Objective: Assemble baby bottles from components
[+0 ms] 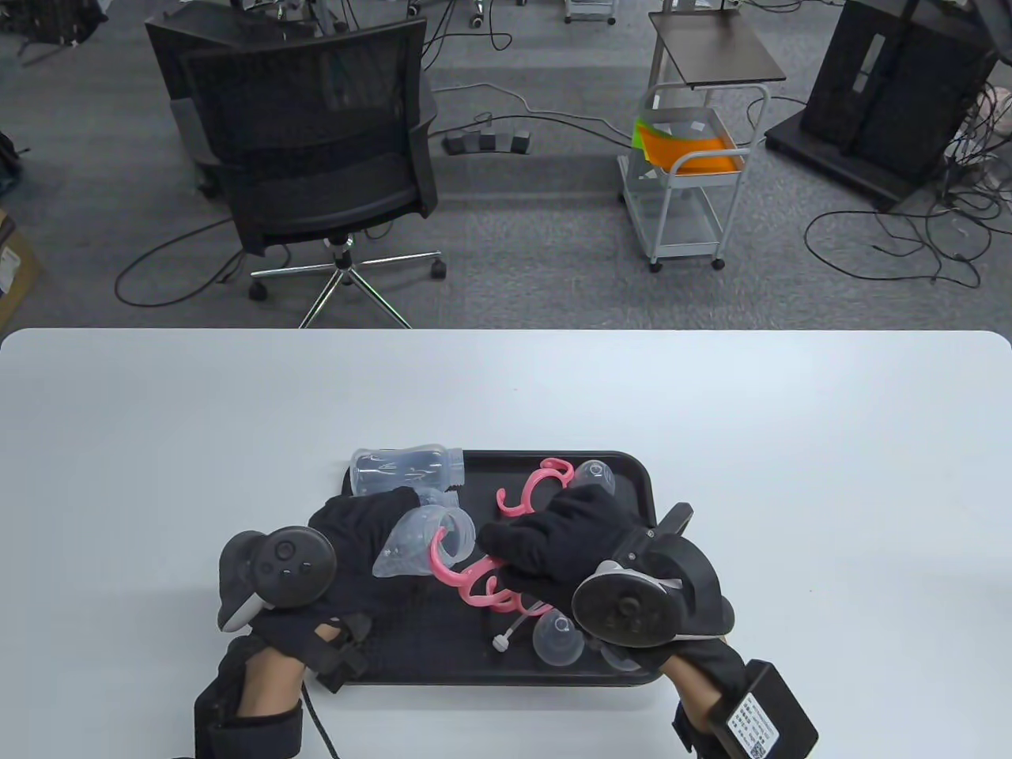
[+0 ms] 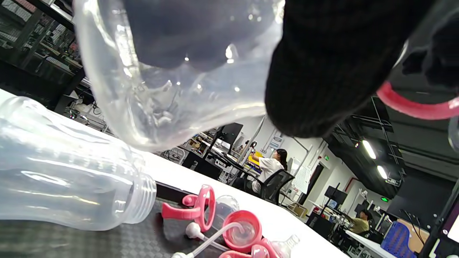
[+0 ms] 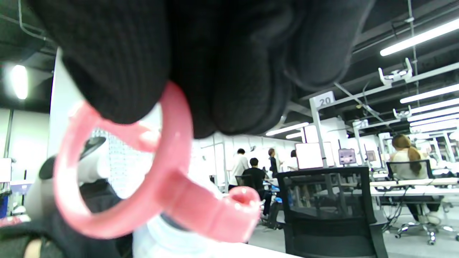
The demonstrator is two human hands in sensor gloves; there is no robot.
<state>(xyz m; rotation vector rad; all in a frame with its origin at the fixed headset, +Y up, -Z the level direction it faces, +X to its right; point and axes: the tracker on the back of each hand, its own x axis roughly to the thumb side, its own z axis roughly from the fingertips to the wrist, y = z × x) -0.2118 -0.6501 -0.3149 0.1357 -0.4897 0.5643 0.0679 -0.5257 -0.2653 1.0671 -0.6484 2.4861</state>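
My left hand [image 1: 371, 538] grips a clear bottle body [image 1: 423, 541] above the black tray [image 1: 632, 490], with its open mouth turned to the right. My right hand [image 1: 538, 545] pinches a pink handle ring [image 1: 466, 577] right at that mouth. The left wrist view shows the held bottle [image 2: 172, 79] under my gloved fingers [image 2: 322, 71], with the pink ring [image 2: 412, 104] at the top right. The right wrist view shows the ring [image 3: 125, 179] under my gloved fingers [image 3: 222, 53]. Whether the ring sits over the neck is hidden.
A second clear bottle [image 1: 407, 469] lies across the tray's far left edge. A second pink handle ring [image 1: 538, 486], clear domed caps [image 1: 593, 474] [image 1: 557, 639] and a straw with a white tip [image 1: 510, 628] lie in the tray.
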